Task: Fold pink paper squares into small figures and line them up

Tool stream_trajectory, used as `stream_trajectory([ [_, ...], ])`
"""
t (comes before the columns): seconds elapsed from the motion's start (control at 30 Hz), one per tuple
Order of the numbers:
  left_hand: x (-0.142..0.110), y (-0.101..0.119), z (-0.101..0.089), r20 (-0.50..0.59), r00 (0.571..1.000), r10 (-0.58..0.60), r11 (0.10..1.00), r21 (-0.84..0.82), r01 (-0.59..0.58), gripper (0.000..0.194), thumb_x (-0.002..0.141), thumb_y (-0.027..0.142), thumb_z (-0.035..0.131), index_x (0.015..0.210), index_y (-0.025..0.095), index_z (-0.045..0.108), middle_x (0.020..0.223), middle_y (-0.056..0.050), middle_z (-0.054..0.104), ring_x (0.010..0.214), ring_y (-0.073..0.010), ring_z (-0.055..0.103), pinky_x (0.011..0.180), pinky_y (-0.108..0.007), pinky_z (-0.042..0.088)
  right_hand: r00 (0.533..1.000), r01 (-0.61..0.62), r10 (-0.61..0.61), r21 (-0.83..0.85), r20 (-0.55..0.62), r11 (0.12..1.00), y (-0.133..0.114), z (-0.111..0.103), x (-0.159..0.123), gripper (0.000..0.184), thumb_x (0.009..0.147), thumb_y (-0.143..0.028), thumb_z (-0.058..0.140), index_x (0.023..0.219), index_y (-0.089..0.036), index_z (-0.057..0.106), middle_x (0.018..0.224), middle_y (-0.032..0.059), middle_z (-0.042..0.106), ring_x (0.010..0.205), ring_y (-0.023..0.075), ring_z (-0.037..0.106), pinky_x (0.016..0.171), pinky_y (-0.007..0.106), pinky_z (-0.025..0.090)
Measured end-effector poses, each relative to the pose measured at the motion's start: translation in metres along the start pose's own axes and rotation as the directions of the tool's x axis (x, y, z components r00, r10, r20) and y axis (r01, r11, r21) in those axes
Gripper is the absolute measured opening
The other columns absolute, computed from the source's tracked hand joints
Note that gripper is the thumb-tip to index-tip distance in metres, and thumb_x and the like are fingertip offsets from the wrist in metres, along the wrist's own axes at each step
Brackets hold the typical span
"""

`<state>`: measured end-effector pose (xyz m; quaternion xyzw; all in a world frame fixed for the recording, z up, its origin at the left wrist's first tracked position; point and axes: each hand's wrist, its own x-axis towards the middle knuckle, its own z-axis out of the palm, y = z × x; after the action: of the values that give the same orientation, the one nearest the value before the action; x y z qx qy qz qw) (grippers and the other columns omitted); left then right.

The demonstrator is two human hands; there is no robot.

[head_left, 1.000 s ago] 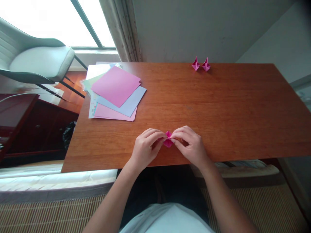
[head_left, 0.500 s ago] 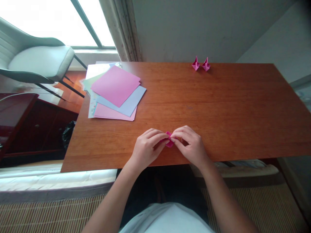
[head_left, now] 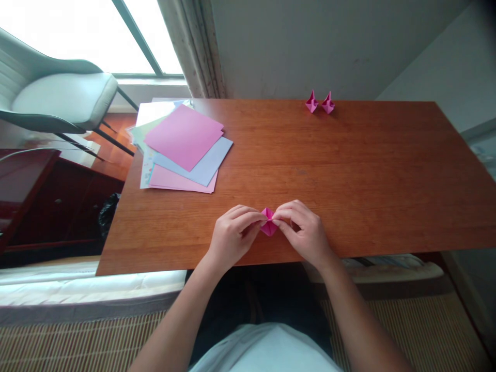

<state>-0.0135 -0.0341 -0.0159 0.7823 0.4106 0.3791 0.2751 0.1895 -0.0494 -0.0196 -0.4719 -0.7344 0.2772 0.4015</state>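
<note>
Here, the left hand (head_left: 234, 232) and right hand (head_left: 304, 230) each pinch one side of a small folded pink paper (head_left: 268, 229), near the six o'clock edge of the wooden table (head_left: 368, 175); towards ten o'clock from it lie overlapping coloured paper sheets (head_left: 184, 137), and at one o'clock two pink origami figures (head_left: 328, 106) stand side by side

Room in home: curtain (head_left: 197, 49) by bright window (head_left: 89, 31), padded chair (head_left: 64, 98), wooden table (head_left: 368, 175), woven mat (head_left: 70, 341).
</note>
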Motion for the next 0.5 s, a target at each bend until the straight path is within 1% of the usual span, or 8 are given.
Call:
stream_trajectory([
  [0.13,-0.0005,0.0008,-0.0021,-0.027,0.998,-0.052,0.997,-0.054,0.051,0.011,0.093,0.015,0.062,0.092,0.020,0.072,0.090,-0.005,0.076,0.082,-0.0166,0.070,0.075,-0.029,0.056,0.999,-0.032,0.033,0.034,-0.033,0.999,-0.0008,-0.0021,0.0002,0.007,0.096,-0.021,0.064,0.091,-0.025,0.067,0.092,0.0024,0.069,0.088,0.0186,0.062,0.079,0.034,0.051],
  [0.23,-0.0016,0.0012,-0.0034,-0.092,0.990,-0.108,0.991,-0.082,0.101,0.009,0.091,0.015,0.064,0.092,0.020,0.071,0.089,-0.005,0.076,0.081,-0.0167,0.071,0.074,-0.028,0.057,0.993,-0.088,0.094,0.085,-0.066,0.992,-0.0002,-0.0038,0.0001,0.007,0.095,-0.025,0.065,0.089,-0.025,0.067,0.091,0.0026,0.069,0.083,0.0182,0.062,0.070,0.032,0.050],
  [0.3,-0.0030,0.0004,-0.0039,-0.139,0.977,-0.164,0.981,-0.130,0.146,0.008,0.091,0.016,0.065,0.093,0.020,0.071,0.089,-0.005,0.076,0.080,-0.0165,0.072,0.073,-0.027,0.058,0.986,-0.124,0.139,0.141,-0.094,0.982,0.0014,-0.0043,-0.0006,0.007,0.095,-0.027,0.065,0.088,-0.025,0.067,0.090,0.0027,0.069,0.082,0.0182,0.063,0.067,0.031,0.049],
  [0.4,-0.0053,-0.0017,-0.0038,-0.177,0.956,-0.236,0.958,-0.210,0.197,0.007,0.091,0.017,0.066,0.095,0.019,0.071,0.091,-0.005,0.076,0.081,-0.0161,0.072,0.071,-0.025,0.059,0.970,-0.143,0.183,0.235,-0.158,0.961,0.0047,-0.0043,-0.0020,0.007,0.094,-0.030,0.066,0.089,-0.025,0.067,0.091,0.0029,0.067,0.085,0.0190,0.064,0.070,0.032,0.051],
  [0.5,-0.0064,-0.0031,-0.0037,-0.191,0.952,-0.239,0.954,-0.227,0.194,0.008,0.091,0.017,0.067,0.096,0.020,0.072,0.091,-0.005,0.076,0.081,-0.0151,0.072,0.074,-0.025,0.059,0.960,-0.138,0.197,0.278,-0.198,0.951,0.0068,-0.0043,-0.0027,0.006,0.094,-0.029,0.066,0.089,-0.026,0.066,0.092,0.0027,0.066,0.088,0.0190,0.063,0.074,0.033,0.052],
])
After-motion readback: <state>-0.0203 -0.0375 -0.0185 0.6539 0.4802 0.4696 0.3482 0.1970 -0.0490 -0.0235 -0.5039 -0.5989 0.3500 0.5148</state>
